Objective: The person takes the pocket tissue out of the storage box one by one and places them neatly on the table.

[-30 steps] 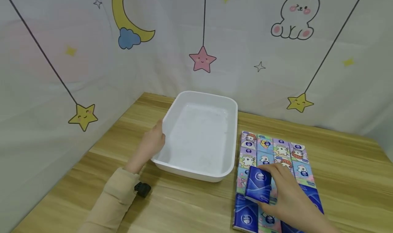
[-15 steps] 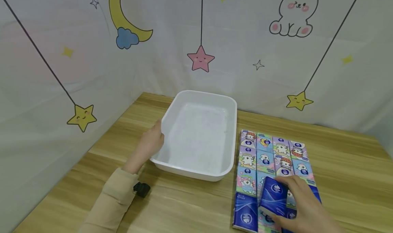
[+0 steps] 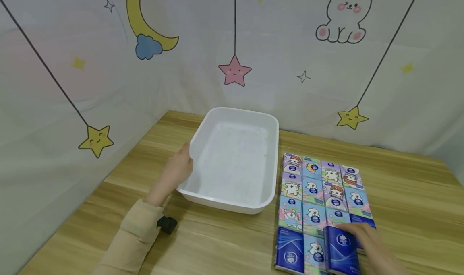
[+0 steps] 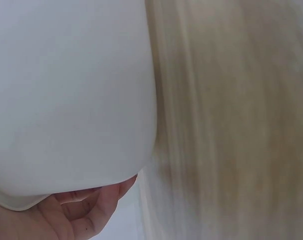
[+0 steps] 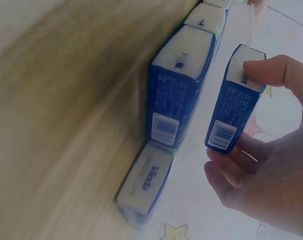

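Observation:
A white plastic tub (image 3: 237, 164) stands on the wooden table, and my left hand (image 3: 175, 171) grips its left rim. In the left wrist view, curled fingers (image 4: 99, 210) hold the edge of the tub wall (image 4: 71, 100). My right hand (image 3: 373, 242) pinches a blue tissue pack (image 3: 342, 251) above the front rows of laid-out tissue packs (image 3: 313, 214). The right wrist view shows thumb and fingers at opposite ends of the held blue pack (image 5: 231, 107), apart from the row of packs (image 5: 174, 85) on the table. Part of the right hand lies outside the head view.
Those packs form a tight block right of the tub, mostly cartoon-printed, with blue ones (image 3: 290, 251) near the front. A white curtain (image 3: 275, 57) with star, moon and rabbit drawings hangs behind the table (image 3: 409, 186). A black object (image 3: 167, 224) sits at the left wrist.
My right hand has moved the blue tissue pack rightward and toward the front across the block, uncovering cartoon packs. The left hand keeps its grip on the tub.

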The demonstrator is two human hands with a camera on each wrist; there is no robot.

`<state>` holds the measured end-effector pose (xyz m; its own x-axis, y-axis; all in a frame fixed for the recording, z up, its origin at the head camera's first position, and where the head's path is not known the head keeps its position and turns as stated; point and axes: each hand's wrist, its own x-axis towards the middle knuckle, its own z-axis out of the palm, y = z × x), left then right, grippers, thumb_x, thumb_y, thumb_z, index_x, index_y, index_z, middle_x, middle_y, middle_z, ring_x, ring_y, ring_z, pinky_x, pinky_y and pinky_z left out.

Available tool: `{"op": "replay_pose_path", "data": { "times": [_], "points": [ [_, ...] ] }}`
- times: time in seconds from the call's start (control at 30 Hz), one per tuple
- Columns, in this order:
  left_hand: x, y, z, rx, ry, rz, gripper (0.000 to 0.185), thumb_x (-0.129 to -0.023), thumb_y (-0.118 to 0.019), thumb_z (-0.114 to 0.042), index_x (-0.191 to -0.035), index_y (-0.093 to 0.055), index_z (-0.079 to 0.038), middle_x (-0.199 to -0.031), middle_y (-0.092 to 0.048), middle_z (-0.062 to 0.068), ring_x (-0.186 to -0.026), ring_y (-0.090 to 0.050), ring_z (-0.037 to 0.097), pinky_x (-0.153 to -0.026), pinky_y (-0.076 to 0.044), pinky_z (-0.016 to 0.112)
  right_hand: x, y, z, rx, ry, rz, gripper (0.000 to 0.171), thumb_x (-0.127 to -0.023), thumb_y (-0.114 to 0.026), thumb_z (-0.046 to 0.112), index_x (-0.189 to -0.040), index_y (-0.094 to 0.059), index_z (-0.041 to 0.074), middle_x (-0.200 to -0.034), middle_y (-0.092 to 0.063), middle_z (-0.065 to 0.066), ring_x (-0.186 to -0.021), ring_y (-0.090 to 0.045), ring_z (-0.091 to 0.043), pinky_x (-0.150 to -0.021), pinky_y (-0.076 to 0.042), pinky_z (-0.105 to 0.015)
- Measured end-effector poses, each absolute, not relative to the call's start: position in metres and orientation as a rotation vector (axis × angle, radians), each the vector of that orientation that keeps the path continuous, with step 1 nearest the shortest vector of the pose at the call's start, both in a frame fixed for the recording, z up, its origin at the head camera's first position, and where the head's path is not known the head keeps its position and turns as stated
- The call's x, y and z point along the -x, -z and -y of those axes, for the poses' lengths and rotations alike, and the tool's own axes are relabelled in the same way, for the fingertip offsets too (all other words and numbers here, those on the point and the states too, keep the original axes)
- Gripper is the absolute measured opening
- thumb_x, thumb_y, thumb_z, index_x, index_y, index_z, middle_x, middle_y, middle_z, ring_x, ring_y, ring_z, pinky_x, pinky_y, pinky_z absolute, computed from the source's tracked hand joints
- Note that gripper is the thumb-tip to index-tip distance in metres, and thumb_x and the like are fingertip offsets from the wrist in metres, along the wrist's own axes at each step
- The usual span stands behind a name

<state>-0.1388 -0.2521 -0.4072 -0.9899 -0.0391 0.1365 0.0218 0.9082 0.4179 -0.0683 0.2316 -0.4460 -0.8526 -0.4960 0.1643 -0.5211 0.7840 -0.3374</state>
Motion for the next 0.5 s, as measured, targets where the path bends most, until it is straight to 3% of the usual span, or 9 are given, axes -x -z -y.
{"op": "replay_pose_path", "data": {
  "times": [0.1,0.13,0.23,0.3,0.37,0.4,0.5],
  "points": [
    [0.140,0.407,0.253,-0.026,0.666,2.938,0.053,-0.095,-0.040,0.000,-0.140,-0.022,0.022,-0.107,-0.061,0.036,-0.043,-0.046,0.013,-0.037,-0.040,0.018,0.071,0.459,-0.248,-0.853,-0.650,2.838,0.096,-0.051,-0.092,0.037,-0.133,-0.047,0.016,-0.117,-0.052,-0.011,-0.111,-0.044,-0.003,-0.070,-0.049,-0.024],
    [0.140,0.407,0.253,-0.029,0.671,2.938,0.053,-0.095,-0.039,0.000,-0.140,-0.022,0.022,-0.112,-0.059,0.038,-0.044,-0.049,0.014,-0.038,-0.042,0.019,0.071,0.463,-0.254,-0.848,-0.674,2.836,0.095,-0.051,-0.092,0.033,-0.133,-0.046,0.023,-0.117,-0.052,-0.012,-0.111,-0.044,-0.004,-0.072,-0.050,-0.027],
    [0.142,0.407,0.253,-0.038,0.683,2.944,0.054,-0.095,-0.039,0.000,-0.141,-0.021,0.022,-0.120,-0.055,0.041,-0.047,-0.054,0.017,-0.040,-0.047,0.020,0.074,0.472,-0.270,-0.824,-0.708,2.815,0.090,-0.049,-0.091,0.026,-0.129,-0.049,0.027,-0.111,-0.055,-0.012,-0.106,-0.039,0.010,-0.069,-0.047,-0.023],
    [0.142,0.407,0.253,-0.043,0.682,2.947,0.054,-0.095,-0.039,0.000,-0.141,-0.021,0.022,-0.122,-0.054,0.042,-0.048,-0.055,0.018,-0.041,-0.048,0.021,0.072,0.472,-0.277,-0.748,-0.691,2.908,0.082,-0.055,-0.089,0.026,-0.127,-0.051,0.024,-0.112,-0.056,-0.013,-0.104,-0.044,0.006,-0.067,-0.048,-0.024],
    [0.142,0.407,0.253,-0.050,0.683,2.949,0.054,-0.094,-0.039,0.000,-0.141,-0.021,0.022,-0.121,-0.055,0.041,-0.048,-0.055,0.019,-0.041,-0.047,0.021,0.070,0.473,-0.283,-0.691,-0.652,2.951,0.076,-0.058,-0.088,0.028,-0.123,-0.054,0.011,-0.111,-0.057,-0.012,-0.097,-0.043,0.011,-0.065,-0.048,-0.023],
    [0.142,0.407,0.253,-0.054,0.683,2.950,0.054,-0.094,-0.039,0.000,-0.141,-0.021,0.022,-0.121,-0.055,0.041,-0.049,-0.055,0.019,-0.041,-0.047,0.021,0.068,0.473,-0.284,-0.654,-0.632,2.994,0.074,-0.060,-0.087,0.029,-0.123,-0.054,0.007,-0.112,-0.057,-0.015,-0.097,-0.048,0.005,-0.066,-0.051,-0.027],
    [0.142,0.407,0.253,-0.057,0.680,2.951,0.054,-0.095,-0.039,0.000,-0.141,-0.021,0.022,-0.121,-0.054,0.041,-0.050,-0.055,0.019,-0.041,-0.047,0.021,0.058,0.475,-0.283,-0.524,-0.619,3.021,0.071,-0.062,-0.087,0.034,-0.120,-0.058,0.005,-0.112,-0.058,-0.016,-0.093,-0.046,0.008,-0.064,-0.052,-0.027]
  ]
}}
